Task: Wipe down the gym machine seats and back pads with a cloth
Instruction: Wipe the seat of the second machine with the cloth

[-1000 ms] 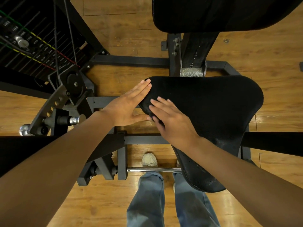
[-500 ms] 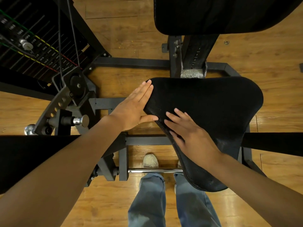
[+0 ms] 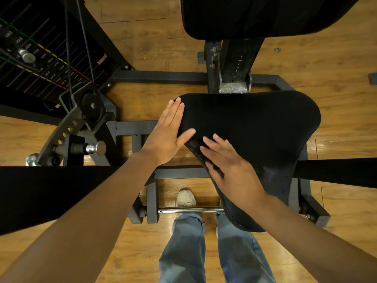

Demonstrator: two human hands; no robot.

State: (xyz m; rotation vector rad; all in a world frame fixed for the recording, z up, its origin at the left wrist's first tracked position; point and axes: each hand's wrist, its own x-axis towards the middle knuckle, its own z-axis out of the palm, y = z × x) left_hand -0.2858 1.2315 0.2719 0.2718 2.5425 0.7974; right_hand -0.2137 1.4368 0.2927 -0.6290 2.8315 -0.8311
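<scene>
The black padded seat (image 3: 255, 129) of the gym machine fills the middle of the head view, with the black back pad (image 3: 255, 15) at the top edge. My left hand (image 3: 167, 135) lies flat against the seat's left edge, fingers straight and together, thumb resting on the pad. My right hand (image 3: 230, 170) is spread flat on the seat's front left part, slightly blurred. I see no cloth in either hand or on the seat.
A weight stack with cables (image 3: 30, 58) stands at the upper left, beside an adjustment arm with a chrome knob (image 3: 95, 148). Black padded bars cross at the left (image 3: 40, 190) and right (image 3: 336, 170). A chrome foot bar (image 3: 189, 210) and my jeans-clad legs (image 3: 204, 252) are below.
My right hand has slid along the seat from its left edge toward the front and right. My left hand has stayed against the seat's left edge, shifting only slightly.
</scene>
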